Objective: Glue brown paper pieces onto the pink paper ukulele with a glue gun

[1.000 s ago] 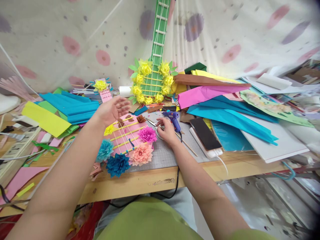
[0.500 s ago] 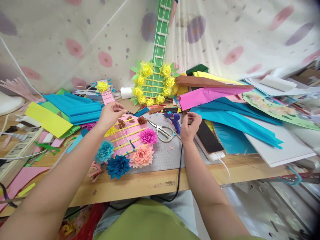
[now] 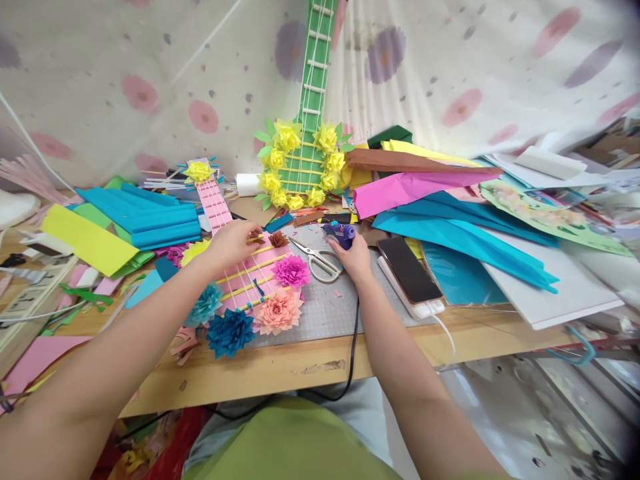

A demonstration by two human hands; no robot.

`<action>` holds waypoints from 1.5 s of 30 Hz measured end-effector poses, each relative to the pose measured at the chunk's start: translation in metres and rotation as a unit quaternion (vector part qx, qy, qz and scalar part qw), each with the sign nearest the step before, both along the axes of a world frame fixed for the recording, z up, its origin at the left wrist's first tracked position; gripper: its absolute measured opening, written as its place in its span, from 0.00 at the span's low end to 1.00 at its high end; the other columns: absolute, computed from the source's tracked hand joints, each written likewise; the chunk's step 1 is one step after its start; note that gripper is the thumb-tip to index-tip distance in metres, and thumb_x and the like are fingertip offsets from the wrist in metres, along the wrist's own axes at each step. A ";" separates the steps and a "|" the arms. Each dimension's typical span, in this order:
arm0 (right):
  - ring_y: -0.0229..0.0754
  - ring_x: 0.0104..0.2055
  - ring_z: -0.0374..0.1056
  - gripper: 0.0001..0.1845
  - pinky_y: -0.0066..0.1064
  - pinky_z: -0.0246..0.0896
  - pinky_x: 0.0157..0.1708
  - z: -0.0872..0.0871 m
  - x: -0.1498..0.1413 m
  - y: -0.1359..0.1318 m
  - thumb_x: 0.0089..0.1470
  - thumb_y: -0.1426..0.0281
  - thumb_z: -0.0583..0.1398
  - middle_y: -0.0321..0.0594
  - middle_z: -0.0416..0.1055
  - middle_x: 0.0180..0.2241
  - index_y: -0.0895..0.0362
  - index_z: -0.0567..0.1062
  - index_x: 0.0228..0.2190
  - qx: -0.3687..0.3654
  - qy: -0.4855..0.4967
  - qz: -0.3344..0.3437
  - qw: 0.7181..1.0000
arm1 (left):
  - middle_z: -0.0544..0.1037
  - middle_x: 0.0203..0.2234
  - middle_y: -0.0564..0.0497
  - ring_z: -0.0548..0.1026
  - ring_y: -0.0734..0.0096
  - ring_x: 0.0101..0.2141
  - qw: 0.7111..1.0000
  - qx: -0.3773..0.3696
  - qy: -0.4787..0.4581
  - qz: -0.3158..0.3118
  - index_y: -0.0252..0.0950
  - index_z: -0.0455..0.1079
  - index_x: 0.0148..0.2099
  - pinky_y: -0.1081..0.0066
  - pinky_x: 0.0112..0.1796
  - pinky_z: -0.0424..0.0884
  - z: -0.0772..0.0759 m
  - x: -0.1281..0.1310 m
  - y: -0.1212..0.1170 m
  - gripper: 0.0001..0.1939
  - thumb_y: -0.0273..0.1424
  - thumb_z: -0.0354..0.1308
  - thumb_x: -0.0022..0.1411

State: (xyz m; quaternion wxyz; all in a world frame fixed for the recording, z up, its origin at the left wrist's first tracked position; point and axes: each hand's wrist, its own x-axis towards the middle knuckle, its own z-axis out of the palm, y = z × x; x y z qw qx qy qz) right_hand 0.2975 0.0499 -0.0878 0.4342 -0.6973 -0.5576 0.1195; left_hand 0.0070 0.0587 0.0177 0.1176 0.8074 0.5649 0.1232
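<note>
Moved since half a second ago: right hand (image 3: 354, 257), from beside the flat black phone (image 3: 409, 270) onto the purple-blue plastic glue gun (image 3: 341, 232); left hand (image 3: 233, 247), further over the flower-trimmed pink paper guitar (image 3: 253, 275).
Guitar's direction: long axis slanting; its neck points to the tabletop's far left, its round body towards the near edge of the wooden tabletop (image 3: 240, 373).
Glue gun's direction: nozzle end pointing left, handle running back into the right palm.
Guitar and left fingers: body lies under the fingers, which reach its far part beside the small brown paper flower (image 3: 278, 239).
Glue gun and right fingers: gun sits in the hand's grasp, on the far side of the grey gridded mat (image 3: 325, 313).
Left fingers: curled, tips close together; whether they pinch anything, I cannot tell.
Right fingers: closed around the glue gun, thumb on its left.
Beside them: silver scissors with pale handles (image 3: 314, 255), between guitar and glue gun.
</note>
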 end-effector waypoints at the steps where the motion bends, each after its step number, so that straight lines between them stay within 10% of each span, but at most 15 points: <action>1: 0.54 0.45 0.66 0.28 0.47 0.60 0.46 0.001 0.000 0.000 0.42 0.52 0.63 0.52 0.71 0.41 0.58 0.71 0.39 -0.005 0.004 0.001 1.000 | 0.78 0.35 0.48 0.74 0.60 0.39 1.000 0.009 0.018 -0.006 0.40 0.73 0.39 0.69 0.38 0.66 0.001 0.003 0.000 0.11 0.36 0.57 0.53; 12: 0.56 0.46 0.67 0.26 0.47 0.60 0.47 0.010 -0.003 -0.004 0.44 0.56 0.63 0.54 0.72 0.43 0.60 0.71 0.42 -0.047 0.018 0.008 0.999 | 0.78 0.32 0.46 0.75 0.55 0.40 0.987 0.065 0.145 0.002 0.39 0.70 0.42 0.67 0.35 0.64 0.000 0.014 -0.004 0.11 0.34 0.53 0.57; 21: 0.53 0.47 0.68 0.27 0.43 0.62 0.46 0.016 -0.005 -0.006 0.44 0.57 0.63 0.51 0.73 0.44 0.58 0.69 0.43 -0.054 0.010 -0.015 0.998 | 0.78 0.29 0.55 0.76 0.66 0.33 0.978 -0.034 -0.150 0.139 0.40 0.62 0.40 0.71 0.30 0.65 0.003 0.010 -0.003 0.19 0.32 0.63 0.45; 40: 0.51 0.45 0.68 0.34 0.42 0.62 0.45 0.015 -0.005 -0.011 0.40 0.54 0.64 0.46 0.71 0.42 0.57 0.63 0.47 -0.053 0.045 -0.031 0.997 | 0.75 0.22 0.55 0.74 0.68 0.23 0.936 -0.090 -0.300 0.159 0.39 0.59 0.32 0.73 0.22 0.64 -0.007 -0.004 -0.006 0.18 0.25 0.63 0.39; 45: 0.47 0.43 0.66 0.38 0.42 0.61 0.47 0.022 -0.007 -0.014 0.42 0.57 0.62 0.44 0.69 0.40 0.58 0.58 0.52 0.097 0.061 -0.074 0.991 | 0.73 0.23 0.57 0.74 0.71 0.24 0.946 -0.016 -0.281 0.160 0.40 0.57 0.34 0.74 0.23 0.63 -0.014 -0.006 -0.006 0.18 0.26 0.61 0.41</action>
